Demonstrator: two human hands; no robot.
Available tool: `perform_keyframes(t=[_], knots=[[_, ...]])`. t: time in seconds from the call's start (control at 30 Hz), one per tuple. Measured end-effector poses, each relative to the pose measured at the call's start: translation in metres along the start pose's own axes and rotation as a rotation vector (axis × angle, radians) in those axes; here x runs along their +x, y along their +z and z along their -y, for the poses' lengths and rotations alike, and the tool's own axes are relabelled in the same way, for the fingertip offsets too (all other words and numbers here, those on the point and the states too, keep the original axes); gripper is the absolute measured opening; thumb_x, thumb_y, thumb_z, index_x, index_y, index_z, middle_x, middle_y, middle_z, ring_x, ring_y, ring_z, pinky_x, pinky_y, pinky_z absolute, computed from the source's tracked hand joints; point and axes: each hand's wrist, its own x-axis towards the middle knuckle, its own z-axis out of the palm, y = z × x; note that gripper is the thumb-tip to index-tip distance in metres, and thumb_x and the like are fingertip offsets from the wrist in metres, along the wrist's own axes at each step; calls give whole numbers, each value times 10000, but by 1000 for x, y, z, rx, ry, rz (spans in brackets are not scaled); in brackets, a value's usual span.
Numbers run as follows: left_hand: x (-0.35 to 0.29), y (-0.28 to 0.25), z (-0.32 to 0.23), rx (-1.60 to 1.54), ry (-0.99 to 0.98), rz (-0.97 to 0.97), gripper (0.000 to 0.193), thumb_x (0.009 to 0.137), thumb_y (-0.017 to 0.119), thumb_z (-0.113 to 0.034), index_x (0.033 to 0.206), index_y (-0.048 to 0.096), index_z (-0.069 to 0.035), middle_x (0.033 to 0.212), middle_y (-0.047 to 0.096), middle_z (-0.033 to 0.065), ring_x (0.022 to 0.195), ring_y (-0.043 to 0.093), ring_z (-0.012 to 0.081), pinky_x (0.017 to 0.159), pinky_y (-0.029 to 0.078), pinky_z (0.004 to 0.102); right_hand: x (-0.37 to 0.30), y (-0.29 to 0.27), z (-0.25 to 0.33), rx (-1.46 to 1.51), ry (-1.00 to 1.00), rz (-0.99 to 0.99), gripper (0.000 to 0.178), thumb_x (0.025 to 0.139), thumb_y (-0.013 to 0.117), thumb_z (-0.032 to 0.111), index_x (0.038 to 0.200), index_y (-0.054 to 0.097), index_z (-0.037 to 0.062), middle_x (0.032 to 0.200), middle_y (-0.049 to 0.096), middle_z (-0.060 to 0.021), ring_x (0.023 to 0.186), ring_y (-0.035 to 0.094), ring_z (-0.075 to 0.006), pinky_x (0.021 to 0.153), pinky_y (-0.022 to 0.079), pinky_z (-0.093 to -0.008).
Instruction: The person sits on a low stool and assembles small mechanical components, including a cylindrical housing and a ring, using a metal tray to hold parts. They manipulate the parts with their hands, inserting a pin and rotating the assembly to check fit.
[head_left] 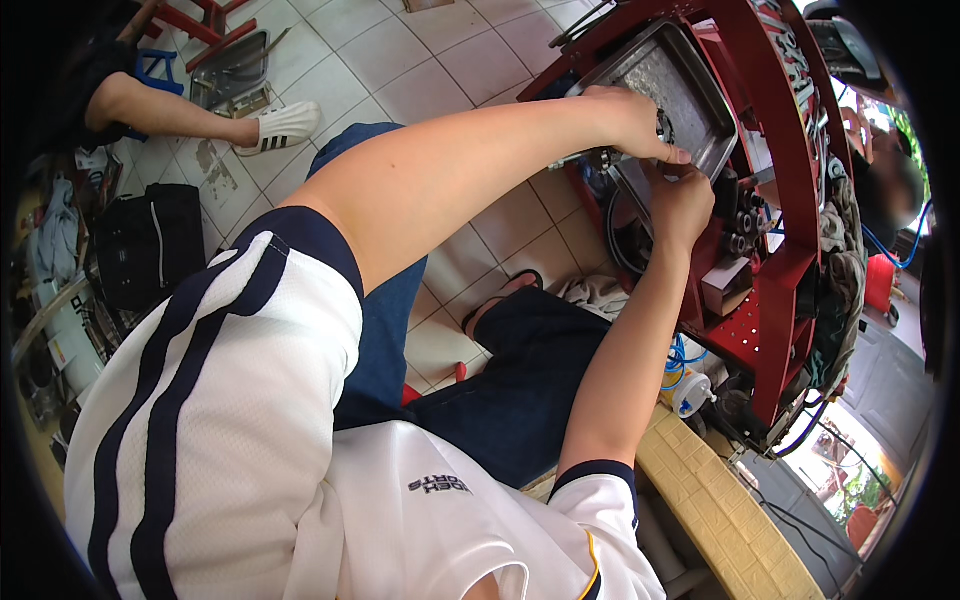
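My two hands meet over the near edge of a grey metal tray (667, 78) on a red tool cart. My left hand (625, 118) is closed round a small dark metal part (664, 126), most of it hidden by the fingers. Just below, my right hand (682, 203) is closed too, its fingertips against my left thumb. Whatever sits between those fingertips is too small to make out.
Along the red cart (785, 330) hang wrenches (785, 50), and sockets (742, 225) stand on its shelf. A yellow bench edge (720, 500) runs at lower right. Far left are a black bag (150, 245) and another person's leg (175, 118) with a white shoe (284, 128).
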Motion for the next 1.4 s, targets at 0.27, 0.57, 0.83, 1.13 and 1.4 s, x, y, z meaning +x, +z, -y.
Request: perform_keyframes(t=[0.27,0.57,0.83,1.13,1.4], knots=[[20,-9,14,-480,-225,-120,966,760,633,-788,1257,646,41,1301,629,230,1227,608,316,1016,478,392,17,43,-43,289,-10,109,399,760,834,324,969,755,-6,876,739,-201,845,729,-332,775,547,-390],[11,-23,15,-850,-312,-121,960,817,670,-703,1381,526,61,1485,465,242,1395,440,347,1115,389,439,22,71,-40,266,-73,210,406,764,830,261,1087,733,36,1012,741,-178,972,714,-315,857,539,-394],[8,-23,6,-1290,-353,-176,791,885,662,-614,1352,569,17,1408,552,192,1312,512,277,1099,378,416,9,38,-19,885,251,123,365,920,708,274,1138,697,-19,1066,734,-123,954,695,-220,819,535,-365],[14,-20,5,-1344,41,-77,605,871,643,-675,981,640,-80,829,630,17,697,635,140,627,534,299,-25,-16,30,1343,254,620,310,1004,613,234,1200,644,-4,1102,709,-80,996,647,-145,878,509,-332],[10,-7,-2,-1286,311,-19,635,853,652,-670,968,609,-47,807,636,53,663,668,174,606,555,304,-21,10,25,1163,230,484,203,935,711,142,1078,656,9,996,707,-42,920,644,-119,821,504,-251]])
